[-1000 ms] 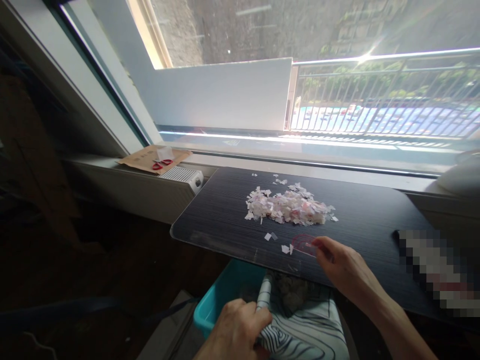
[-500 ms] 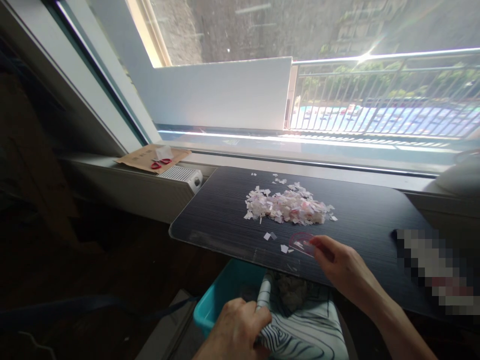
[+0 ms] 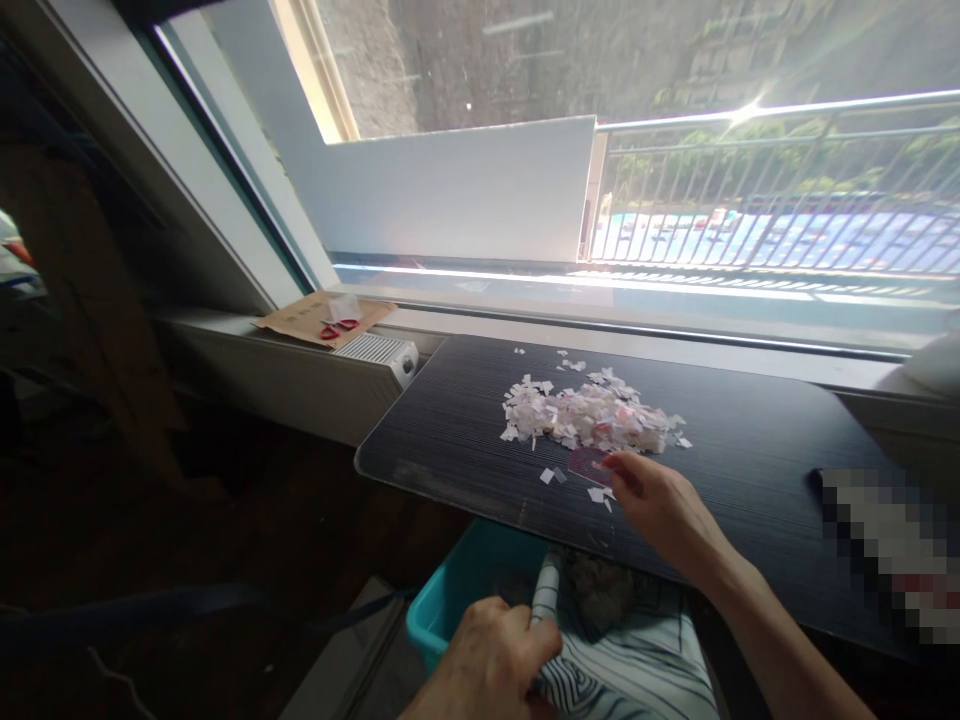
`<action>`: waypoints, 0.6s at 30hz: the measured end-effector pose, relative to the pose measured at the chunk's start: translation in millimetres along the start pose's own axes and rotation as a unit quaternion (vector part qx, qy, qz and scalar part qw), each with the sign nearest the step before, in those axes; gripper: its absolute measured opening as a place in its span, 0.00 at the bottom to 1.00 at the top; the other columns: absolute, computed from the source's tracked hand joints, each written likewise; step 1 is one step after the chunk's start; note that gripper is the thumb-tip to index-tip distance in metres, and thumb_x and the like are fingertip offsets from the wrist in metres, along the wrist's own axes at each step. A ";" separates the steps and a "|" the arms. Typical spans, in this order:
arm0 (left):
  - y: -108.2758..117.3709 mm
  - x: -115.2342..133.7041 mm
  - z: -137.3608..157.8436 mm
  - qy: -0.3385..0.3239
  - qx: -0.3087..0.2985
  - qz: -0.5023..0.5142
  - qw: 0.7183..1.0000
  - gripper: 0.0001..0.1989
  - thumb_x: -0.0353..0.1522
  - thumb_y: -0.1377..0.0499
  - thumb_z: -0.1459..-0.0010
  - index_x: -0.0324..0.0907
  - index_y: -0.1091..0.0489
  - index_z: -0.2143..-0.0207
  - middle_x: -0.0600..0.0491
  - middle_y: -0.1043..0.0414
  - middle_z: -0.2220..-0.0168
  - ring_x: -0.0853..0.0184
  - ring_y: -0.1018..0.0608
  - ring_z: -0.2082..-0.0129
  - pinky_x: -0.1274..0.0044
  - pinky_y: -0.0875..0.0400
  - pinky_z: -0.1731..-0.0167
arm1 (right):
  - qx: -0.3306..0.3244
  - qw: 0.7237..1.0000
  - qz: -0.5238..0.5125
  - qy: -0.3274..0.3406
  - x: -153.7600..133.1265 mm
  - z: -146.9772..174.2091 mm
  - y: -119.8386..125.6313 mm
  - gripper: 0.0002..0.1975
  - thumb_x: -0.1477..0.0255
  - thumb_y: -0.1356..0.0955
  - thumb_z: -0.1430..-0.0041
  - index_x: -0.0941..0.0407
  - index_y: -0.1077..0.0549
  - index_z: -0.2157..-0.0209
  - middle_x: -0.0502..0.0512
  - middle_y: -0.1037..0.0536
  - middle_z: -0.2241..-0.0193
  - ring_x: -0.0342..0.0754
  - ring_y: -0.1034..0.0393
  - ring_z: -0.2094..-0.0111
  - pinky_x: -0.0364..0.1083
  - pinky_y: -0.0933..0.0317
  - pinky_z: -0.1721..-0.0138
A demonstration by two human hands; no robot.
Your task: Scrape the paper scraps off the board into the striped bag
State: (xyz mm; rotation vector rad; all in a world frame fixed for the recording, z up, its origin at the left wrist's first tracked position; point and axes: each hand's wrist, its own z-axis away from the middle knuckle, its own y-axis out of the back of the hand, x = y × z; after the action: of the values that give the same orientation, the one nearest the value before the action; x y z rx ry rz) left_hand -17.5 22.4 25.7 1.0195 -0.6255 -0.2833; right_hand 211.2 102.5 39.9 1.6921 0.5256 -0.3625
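Head view: a wide window (image 3: 675, 60) fills the upper part, with a metal railing (image 3: 780, 190) outside. Below the sill stands a dark table (image 3: 427, 430) with rounded corners. Under its near edge sits a teal bin (image 3: 448, 592), and beside that hangs a patterned cloth (image 3: 645, 655) with dark wavy lines. A pixelated item (image 3: 885, 545) lies toward the table's right end. Off the left end, on the sill, rests a brown envelope (image 3: 296, 318). Around the table's middle, a little nearer the far edge, spreads a heap of white and pinkish paper scraps (image 3: 589, 415). The left hand (image 3: 499, 640) has its grip closed around a fold of the cloth, just beside the bin. Over the table, the right hand (image 3: 664, 500) pinches a clear half-round piece (image 3: 583, 466) with reddish markings; its grip is at one end. That piece is between the heap and the near edge; whether it touches the tabletop I cannot tell. Red-handled scissors (image 3: 339, 328) lie on the envelope. Smallest, a few loose scraps (image 3: 547, 476) lie toward the near edge.
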 end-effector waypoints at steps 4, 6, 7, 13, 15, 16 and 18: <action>-3.0 -1.1 -0.2 -0.027 0.003 -0.016 1.000 0.12 0.36 0.34 0.51 0.43 0.28 0.64 0.52 0.25 0.65 0.58 0.24 0.64 0.71 0.33 0.62 | -0.031 0.999 -0.013 0.003 -3.1 -5.4 -7.7 0.13 0.70 0.40 0.43 0.55 0.25 0.64 0.52 0.21 0.75 0.46 0.29 0.75 0.42 0.42 0.72; -3.1 -1.3 -0.2 -0.037 0.007 -0.020 0.999 0.12 0.37 0.34 0.50 0.43 0.29 0.64 0.51 0.25 0.65 0.57 0.24 0.64 0.71 0.32 0.62 | -0.058 0.998 -0.020 0.008 -2.9 -2.0 -7.0 0.12 0.70 0.39 0.44 0.54 0.25 0.64 0.50 0.23 0.76 0.46 0.31 0.76 0.42 0.43 0.73; -2.3 -0.9 -0.5 -0.043 0.008 -0.021 0.999 0.12 0.37 0.35 0.50 0.42 0.29 0.64 0.51 0.25 0.65 0.57 0.24 0.64 0.71 0.32 0.62 | -0.068 0.997 -0.026 0.010 -2.6 0.1 -6.4 0.12 0.70 0.39 0.44 0.54 0.25 0.65 0.49 0.23 0.77 0.45 0.31 0.76 0.42 0.43 0.73; 6.6 5.7 -9.1 -0.084 0.003 -0.028 0.996 0.12 0.38 0.35 0.50 0.42 0.29 0.65 0.52 0.26 0.67 0.59 0.24 0.67 0.72 0.31 0.65 | -0.059 0.996 -0.062 -0.012 -1.4 7.3 -10.4 0.13 0.69 0.39 0.43 0.55 0.25 0.63 0.51 0.23 0.75 0.46 0.31 0.75 0.42 0.41 0.72; 8.4 8.3 -12.8 -0.099 0.005 -0.026 0.995 0.12 0.38 0.35 0.51 0.43 0.29 0.66 0.53 0.26 0.69 0.60 0.24 0.68 0.72 0.31 0.66 | -0.073 0.994 -0.082 0.001 -2.5 9.1 -13.1 0.13 0.70 0.40 0.43 0.55 0.25 0.64 0.51 0.23 0.75 0.46 0.31 0.75 0.42 0.41 0.72; 9.1 9.6 -14.0 -0.103 0.004 -0.031 0.994 0.12 0.38 0.35 0.51 0.43 0.29 0.66 0.53 0.26 0.70 0.60 0.24 0.69 0.72 0.31 0.66 | -0.083 0.992 -0.093 0.011 -3.0 9.9 -14.2 0.13 0.70 0.40 0.43 0.55 0.25 0.65 0.51 0.23 0.76 0.46 0.31 0.75 0.42 0.41 0.73; 10.4 12.2 -15.2 -0.111 0.001 -0.047 0.993 0.12 0.38 0.35 0.50 0.42 0.29 0.66 0.52 0.26 0.70 0.60 0.24 0.70 0.72 0.31 0.66 | -0.093 0.989 -0.110 0.021 -3.1 10.3 -15.8 0.12 0.70 0.39 0.43 0.55 0.25 0.65 0.50 0.23 0.77 0.45 0.31 0.76 0.41 0.41 0.73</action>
State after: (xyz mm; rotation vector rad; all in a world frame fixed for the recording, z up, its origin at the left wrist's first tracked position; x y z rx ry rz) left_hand 0.7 32.3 33.3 1.0286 -0.7800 -0.4832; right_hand 200.7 94.1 26.3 1.4677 0.7582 -0.4230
